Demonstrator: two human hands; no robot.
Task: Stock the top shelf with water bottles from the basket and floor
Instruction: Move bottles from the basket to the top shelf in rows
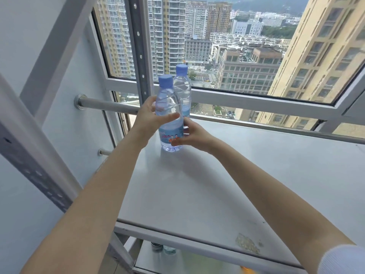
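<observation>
Left hand [152,115] and right hand [192,135] both curl round the front water bottle [169,125]. Seat its base flat on the top shelf [256,175], close before the rear water bottle [184,89], before letting go.

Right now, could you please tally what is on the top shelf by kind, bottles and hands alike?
Water bottles: 2 (front water bottle, rear water bottle, both blue-capped, upright on the top shelf)
Hands: 2 (left hand, right hand, both gripping the front water bottle)
Total: 4
</observation>
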